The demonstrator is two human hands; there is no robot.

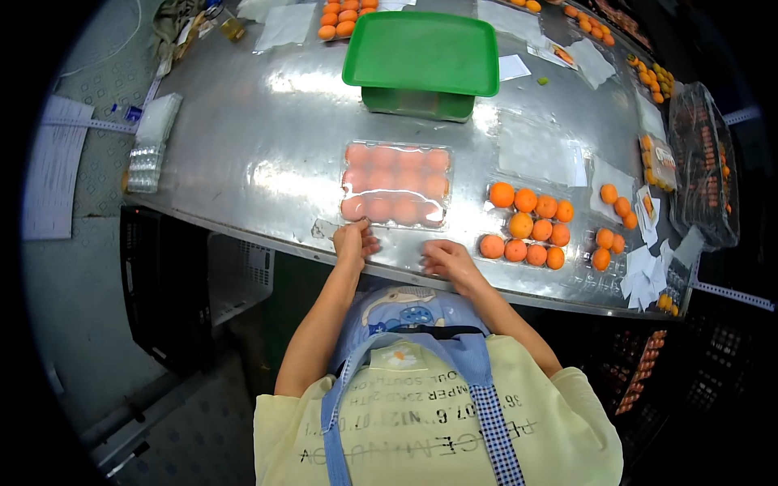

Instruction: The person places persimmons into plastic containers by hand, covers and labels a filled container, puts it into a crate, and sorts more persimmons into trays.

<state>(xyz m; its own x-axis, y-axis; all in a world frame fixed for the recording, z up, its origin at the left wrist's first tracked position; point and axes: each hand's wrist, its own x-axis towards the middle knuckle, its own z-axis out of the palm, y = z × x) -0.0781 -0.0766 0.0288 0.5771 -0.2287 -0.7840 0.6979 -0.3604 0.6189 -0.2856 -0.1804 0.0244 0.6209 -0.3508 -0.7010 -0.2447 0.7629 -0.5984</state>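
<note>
A clear plastic pack of several orange fruits [395,185] lies flat on the metal table [243,154], its lid over the fruit. At the pack's lower left corner, my left hand [354,243] has its fingers closed, with the thumb and finger at the pack's edge; what they pinch is too small to make out. My right hand [448,263] is held over the table's front edge, below the pack's lower right corner, fingers loosely curled and apart, holding nothing. Right of the pack sits an uncovered tray with rows of orange fruits [520,225].
A green lid [421,50] tops a container behind the pack. Stacked clear trays [154,142] stand at the left edge. More fruit [619,206], paper slips [644,275] and a plastic-wrapped crate [705,166] are at the right. Black crates [166,283] are below the table.
</note>
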